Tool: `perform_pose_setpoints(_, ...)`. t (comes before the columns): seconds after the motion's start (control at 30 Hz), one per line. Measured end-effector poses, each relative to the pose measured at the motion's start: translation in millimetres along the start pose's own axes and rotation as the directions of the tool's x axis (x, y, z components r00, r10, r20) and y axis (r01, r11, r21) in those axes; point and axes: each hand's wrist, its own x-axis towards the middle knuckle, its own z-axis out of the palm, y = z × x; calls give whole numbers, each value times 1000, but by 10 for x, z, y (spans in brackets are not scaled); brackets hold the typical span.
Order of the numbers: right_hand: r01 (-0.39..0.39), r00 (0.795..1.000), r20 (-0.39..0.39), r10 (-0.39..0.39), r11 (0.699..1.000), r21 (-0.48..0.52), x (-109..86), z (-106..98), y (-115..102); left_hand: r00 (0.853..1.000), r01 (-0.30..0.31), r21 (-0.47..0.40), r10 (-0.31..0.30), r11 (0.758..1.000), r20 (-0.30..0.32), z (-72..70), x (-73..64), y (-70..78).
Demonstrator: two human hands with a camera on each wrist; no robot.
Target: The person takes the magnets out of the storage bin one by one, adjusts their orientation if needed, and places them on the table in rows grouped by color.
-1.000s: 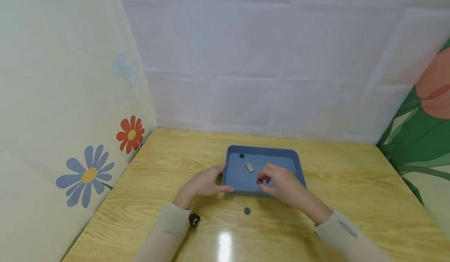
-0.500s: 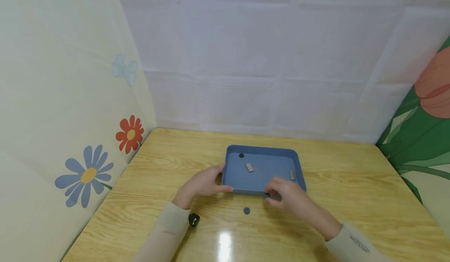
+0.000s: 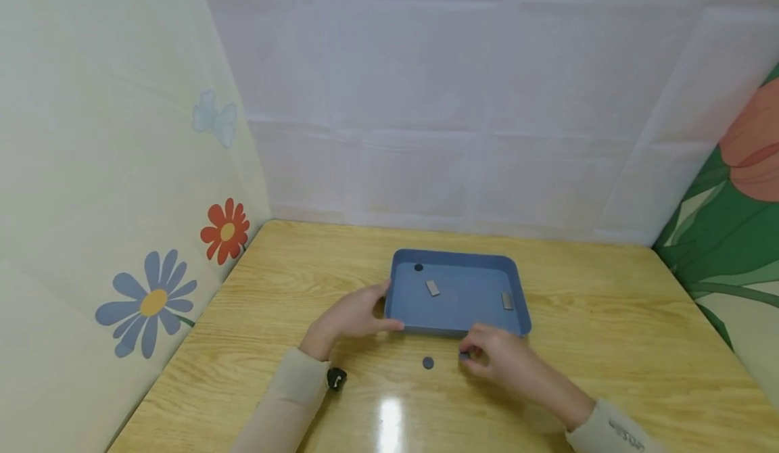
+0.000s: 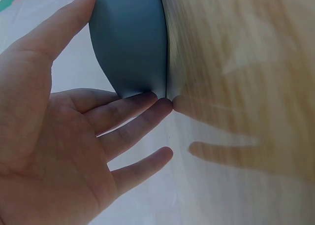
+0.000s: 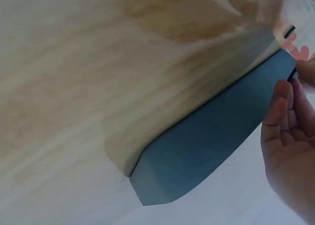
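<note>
A shallow blue tray (image 3: 465, 284) sits on the table. My left hand (image 3: 353, 314) rests against its left side, thumb at the near rim and fingers fairly straight; in the left wrist view the fingertips touch the tray's wall. Just in front of the near rim, my right hand (image 3: 499, 355) pinches a small dark disc (image 3: 464, 355) between thumb and fingers, partly hidden. Another dark disc (image 3: 429, 363) lies flat on the table to its left. Inside the tray are a black disc (image 3: 418, 268) and two small grey rectangular pieces (image 3: 432, 288), one near the right wall.
The wood-grain table (image 3: 292, 264) reaches back to a white cloth backdrop (image 3: 426, 101). Flower-printed panels stand at the left and right. A small black object (image 3: 336, 378) shows beside the left cuff. Light glares on the front of the table.
My right hand has moved from above the tray toward me, over the near rim, carrying the dark disc. The grey piece by the right wall has come into view. My left hand stays put.
</note>
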Motion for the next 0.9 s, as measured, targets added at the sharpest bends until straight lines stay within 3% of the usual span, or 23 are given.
perform_pose_setpoints(0.17,35,999,22,-35,999,-10,-33,58,23,1000,-1,0,1,1000,1,-10,-3,10)
perform_pose_setpoints(0.43,10,997,72,-9,1000,-13,-36,115,46,1000,-1,0,1,1000,3,-10,-1,20)
perform_pose_setpoints(0.9,24,997,72,-20,998,-56,-6,136,28,1000,1,-5,-1,1000,5,-4,7,8)
